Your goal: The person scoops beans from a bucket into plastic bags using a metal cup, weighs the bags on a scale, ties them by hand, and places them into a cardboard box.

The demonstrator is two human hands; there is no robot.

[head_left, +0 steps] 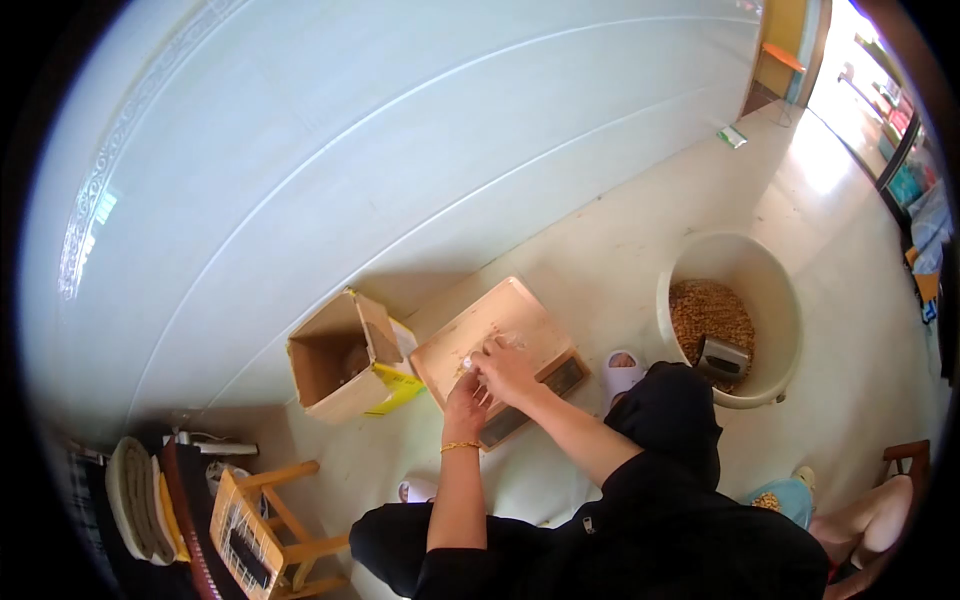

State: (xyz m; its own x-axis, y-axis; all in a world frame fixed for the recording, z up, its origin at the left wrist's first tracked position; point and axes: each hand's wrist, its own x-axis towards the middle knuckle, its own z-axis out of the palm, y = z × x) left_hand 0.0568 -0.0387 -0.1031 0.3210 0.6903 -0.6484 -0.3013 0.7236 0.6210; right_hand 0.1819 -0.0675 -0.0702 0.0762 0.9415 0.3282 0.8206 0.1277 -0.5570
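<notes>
My left hand [467, 397] and my right hand [504, 368] meet over a light wooden tray [515, 300], both with fingers closed. Between them is thin, clear plastic [511, 340] that looks like a small bag, pinched at its top. Its contents are mostly hidden by my fingers. Small brown bits lie scattered on the tray near my hands. A dark rectangular panel [563, 377] is set in the tray's near side.
An open cardboard box [340, 385] stands left of the tray. At right, a large bucket [783, 290] holds brown kernels and a metal scoop [722, 358]. A wooden stool [250, 535] bears a phone [250, 557]. Another person's leg [870, 520] shows at lower right.
</notes>
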